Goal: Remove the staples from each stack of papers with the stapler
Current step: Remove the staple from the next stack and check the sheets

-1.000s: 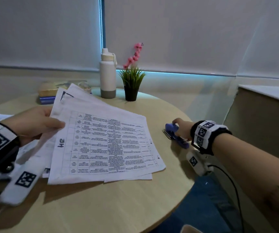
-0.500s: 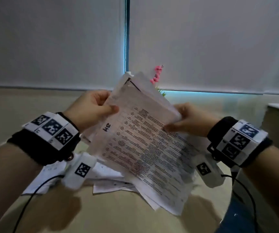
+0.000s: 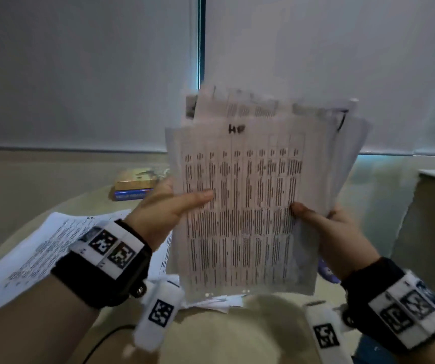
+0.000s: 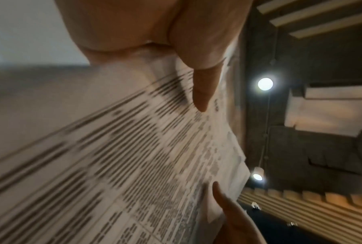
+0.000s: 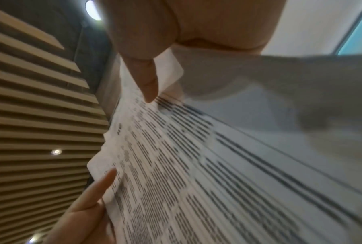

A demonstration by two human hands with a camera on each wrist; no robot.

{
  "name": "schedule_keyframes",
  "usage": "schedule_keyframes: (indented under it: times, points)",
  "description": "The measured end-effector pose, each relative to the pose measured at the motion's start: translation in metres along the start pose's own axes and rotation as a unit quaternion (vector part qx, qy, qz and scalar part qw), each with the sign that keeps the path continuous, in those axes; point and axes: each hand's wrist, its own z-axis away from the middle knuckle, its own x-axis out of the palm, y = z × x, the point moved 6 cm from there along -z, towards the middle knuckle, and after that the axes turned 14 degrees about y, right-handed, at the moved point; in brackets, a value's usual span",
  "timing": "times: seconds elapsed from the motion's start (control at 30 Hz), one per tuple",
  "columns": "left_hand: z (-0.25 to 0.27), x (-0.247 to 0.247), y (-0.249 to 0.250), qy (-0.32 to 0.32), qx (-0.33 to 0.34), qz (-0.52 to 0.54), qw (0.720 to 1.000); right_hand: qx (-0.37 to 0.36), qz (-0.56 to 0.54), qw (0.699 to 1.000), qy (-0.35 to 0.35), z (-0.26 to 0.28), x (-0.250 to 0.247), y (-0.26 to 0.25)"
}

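Both hands, left hand (image 3: 162,210) and right hand (image 3: 334,233), pinch the paper stack (image 3: 250,206) upright (squaring it, likely); next: find its staple, fetch stapler.

A stack of printed papers (image 3: 253,206) stands upright above the table, sheets fanned unevenly, "HP" handwritten on top.

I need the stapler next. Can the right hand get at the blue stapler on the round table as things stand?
Probably not yet: the right hand grips the upright printed paper stack together with the left hand. The blue stapler lies just below it, mostly hidden behind the sheets.
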Motion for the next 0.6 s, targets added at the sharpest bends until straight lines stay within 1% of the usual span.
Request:
schedule_keyframes:
  times: [0.03,0.13,0.2,0.3,0.37,0.43,0.5,0.6]
  points:
    - [0.002,0.004,0.000,-0.008,0.000,-0.008,1.000,0.000,0.003,1.000,0.004,0.003,-0.002,0.001]
    - [0.003,0.012,0.007,-0.022,0.015,-0.015,1.000,-0.007,-0.034,0.999,-0.002,0.008,0.000,-0.013]
    - [0.002,0.016,0.019,-0.022,0.035,-0.012,0.999,-0.032,-0.037,0.999,0.007,0.007,0.001,-0.026]
    - [-0.001,0.020,0.037,-0.025,0.081,-0.021,0.996,-0.121,-0.019,0.992,0.043,0.002,0.001,-0.053]
    - [-0.003,0.023,0.052,-0.023,0.130,0.011,0.991,-0.207,0.007,0.976,0.070,0.002,0.001,-0.075]
    - [-0.002,0.028,0.063,-0.042,0.173,0.029,0.984,-0.278,0.051,0.956,0.073,0.002,0.005,-0.092]
    - [-0.001,0.032,0.072,-0.059,0.207,0.017,0.977,-0.304,0.067,0.949,0.056,0.001,0.011,-0.103]
    - [-0.002,0.036,0.081,-0.047,0.218,0.011,0.975,-0.311,0.101,0.944,0.043,-0.004,0.018,-0.109]
